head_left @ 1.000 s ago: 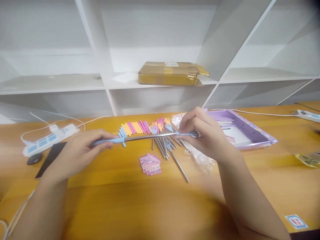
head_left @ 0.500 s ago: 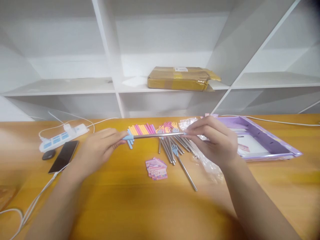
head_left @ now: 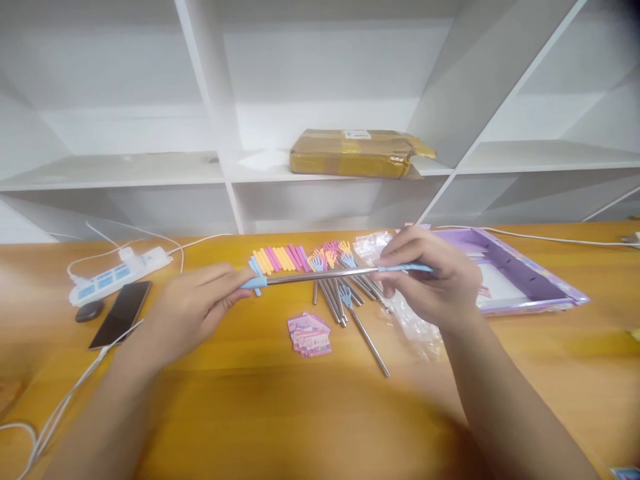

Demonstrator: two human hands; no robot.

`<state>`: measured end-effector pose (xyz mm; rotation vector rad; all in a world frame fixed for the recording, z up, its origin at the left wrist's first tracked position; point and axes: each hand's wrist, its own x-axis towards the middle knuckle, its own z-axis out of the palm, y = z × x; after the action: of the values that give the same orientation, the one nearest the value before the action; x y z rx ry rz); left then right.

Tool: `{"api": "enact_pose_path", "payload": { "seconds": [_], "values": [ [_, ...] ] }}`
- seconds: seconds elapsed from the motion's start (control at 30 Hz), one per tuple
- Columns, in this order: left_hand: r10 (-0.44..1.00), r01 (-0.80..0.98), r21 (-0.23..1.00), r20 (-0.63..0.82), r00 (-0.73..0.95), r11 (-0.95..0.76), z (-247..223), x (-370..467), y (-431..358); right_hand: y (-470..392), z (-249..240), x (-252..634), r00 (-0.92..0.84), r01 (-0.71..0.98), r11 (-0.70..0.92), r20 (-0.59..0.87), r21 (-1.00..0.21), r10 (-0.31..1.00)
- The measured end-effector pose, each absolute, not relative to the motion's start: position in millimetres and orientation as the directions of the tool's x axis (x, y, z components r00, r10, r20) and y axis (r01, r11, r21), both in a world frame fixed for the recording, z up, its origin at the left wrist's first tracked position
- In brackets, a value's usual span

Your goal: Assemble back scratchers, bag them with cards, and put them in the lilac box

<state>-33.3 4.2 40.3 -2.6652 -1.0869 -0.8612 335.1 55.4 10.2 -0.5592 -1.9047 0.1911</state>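
Stretched level between my hands is a telescopic back scratcher (head_left: pixel 323 274) with a metal rod and light-blue ends. Its blue handle is pinched in my left hand (head_left: pixel 200 307). My right hand (head_left: pixel 427 273) closes on the other end, near the joint of rod and blue head; fingers partly cover that head. Behind the rod lies a pile of back scratcher rods (head_left: pixel 334 303) with blue, yellow and pink hand-shaped heads. One blue-headed back scratcher (head_left: pixel 369 339) rests apart, slanting toward me. Coloured handle sleeves (head_left: pixel 280 258) in yellow, pink, purple and blue are lined up behind my left fingers.
Pink cards (head_left: pixel 310 335) are stacked on the wooden table. Clear plastic bags (head_left: pixel 417 327) lie by a purple box tray (head_left: pixel 545 303). At left are a power strip (head_left: pixel 120 275), a mouse (head_left: pixel 90 311), a phone (head_left: pixel 120 315) and cables. A taped carton (head_left: pixel 350 155) sits on the shelf.
The blue head at my right hand now shows more, pointing right past my fingertips. The view has shifted slightly; my left hand keeps its hold on the handle.
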Motion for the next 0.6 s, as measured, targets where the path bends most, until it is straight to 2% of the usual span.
{"api": "enact_pose_path", "payload": {
  "seconds": [0.23,0.43,0.6],
  "values": [
    [0.612,0.708,0.067,0.565,0.554,-0.703,42,-35,-1,54,12,329,-0.356,0.243,0.809,0.726,-0.536,0.588],
    [0.602,0.695,0.092,0.59,0.538,-0.713,39,-30,-2,57,7,324,-0.398,0.202,0.807,0.706,-0.555,0.586],
    [0.557,0.681,0.042,0.613,0.561,-0.732,31,-26,1,54,6,319,-0.419,0.196,0.836,0.727,-0.512,0.544]
  ]
}}
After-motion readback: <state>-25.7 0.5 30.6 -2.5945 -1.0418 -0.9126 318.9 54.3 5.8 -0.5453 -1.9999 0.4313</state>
